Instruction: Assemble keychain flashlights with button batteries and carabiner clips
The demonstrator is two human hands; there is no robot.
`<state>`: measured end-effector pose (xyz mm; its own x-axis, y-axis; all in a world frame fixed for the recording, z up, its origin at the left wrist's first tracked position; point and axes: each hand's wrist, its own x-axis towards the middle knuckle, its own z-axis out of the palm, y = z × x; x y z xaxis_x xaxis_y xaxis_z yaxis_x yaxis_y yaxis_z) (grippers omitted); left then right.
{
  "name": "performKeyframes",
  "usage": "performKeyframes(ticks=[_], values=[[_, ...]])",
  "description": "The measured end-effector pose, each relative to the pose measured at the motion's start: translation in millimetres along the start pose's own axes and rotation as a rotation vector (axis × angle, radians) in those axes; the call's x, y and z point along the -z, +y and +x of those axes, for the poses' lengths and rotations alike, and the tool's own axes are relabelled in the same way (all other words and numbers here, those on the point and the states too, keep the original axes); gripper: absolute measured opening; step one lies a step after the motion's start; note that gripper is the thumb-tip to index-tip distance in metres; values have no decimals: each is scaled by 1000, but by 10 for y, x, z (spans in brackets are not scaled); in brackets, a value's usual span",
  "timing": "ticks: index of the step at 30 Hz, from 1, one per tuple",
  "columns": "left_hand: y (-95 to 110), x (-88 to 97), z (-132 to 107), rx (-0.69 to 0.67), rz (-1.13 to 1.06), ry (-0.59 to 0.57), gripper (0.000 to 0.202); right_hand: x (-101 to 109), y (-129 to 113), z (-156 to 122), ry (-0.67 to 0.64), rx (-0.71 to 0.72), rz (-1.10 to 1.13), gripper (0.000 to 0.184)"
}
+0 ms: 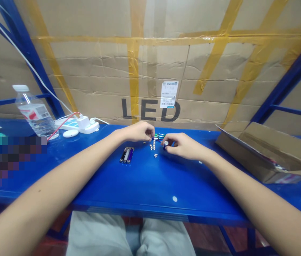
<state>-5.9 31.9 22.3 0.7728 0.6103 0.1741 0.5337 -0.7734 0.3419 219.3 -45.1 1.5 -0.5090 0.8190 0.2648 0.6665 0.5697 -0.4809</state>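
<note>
My right hand (181, 145) grips a short dark-blue cylinder (165, 145) with a pale round end between thumb and fingers. Across from it, my left hand (142, 131) reaches down with its fingertips pinched together. Whatever is in that pinch is too small to make out. Several small silver round pieces (154, 145) lie on the blue table between the hands. Just behind them are several slim green and purple shiny items (159, 136), partly hidden by my fingers. Nearer me, black, white and purple cylinders with metallic ends (126, 155) lie side by side.
An open cardboard box (262, 167) stands on the right. A water bottle (37, 112), a white power strip (88, 127) with cables and a white round disc (70, 133) are on the left. A large taped cardboard sheet (99, 78) backs the blue table (140, 185).
</note>
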Motion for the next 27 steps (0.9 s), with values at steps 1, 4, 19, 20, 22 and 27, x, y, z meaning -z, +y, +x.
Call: performKeyframes(ticks=[1, 4, 19, 20, 22, 27], values=[[40, 11, 3, -21, -46, 79, 19, 5, 14, 2, 39, -21, -6, 20], [193, 12, 7, -125, -140, 265, 16, 15, 69, 11, 143, -87, -21, 20], [323, -247, 51, -485, 100, 444, 13, -1, 165, 47, 271, 46, 52, 10], [323, -255, 52, -486, 106, 451, 13, -3, 166, 49, 274, 50, 66, 9], [326, -268, 54, -496, 116, 456, 13, -8, 174, 54, 285, 53, 95, 9], [340, -258, 50, -478, 96, 477, 11, -8, 198, 68, 318, 52, 128, 13]])
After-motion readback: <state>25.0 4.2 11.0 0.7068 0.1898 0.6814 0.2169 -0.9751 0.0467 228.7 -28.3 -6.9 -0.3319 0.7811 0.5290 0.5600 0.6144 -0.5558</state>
